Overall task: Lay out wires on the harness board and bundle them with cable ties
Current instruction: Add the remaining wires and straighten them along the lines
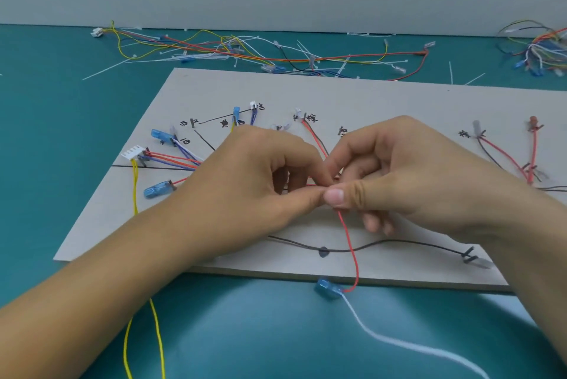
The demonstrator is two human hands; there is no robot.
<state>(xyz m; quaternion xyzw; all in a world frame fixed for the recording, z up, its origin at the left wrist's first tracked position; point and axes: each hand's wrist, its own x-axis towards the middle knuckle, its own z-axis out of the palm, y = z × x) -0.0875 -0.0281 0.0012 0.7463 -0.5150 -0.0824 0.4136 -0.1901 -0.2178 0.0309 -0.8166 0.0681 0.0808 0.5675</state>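
Observation:
A grey harness board [383,96] lies on the teal table with wires routed between pins and hand-written labels. My left hand [260,182] and my right hand [408,173] meet over the board's middle. Both pinch a red wire [349,240] where several wires come together. That red wire runs down off the board's front edge to a blue terminal [328,288], which also carries a white wire [399,340]. A black wire [383,245] crosses the board below my hands. No cable tie shows between my fingers.
Loose wires and white cable ties [245,53] lie scattered behind the board. Another wire bunch [540,47] sits at the far right. A white connector [132,152] with yellow wires [135,188] hangs over the board's left front edge. A grey wall stands behind.

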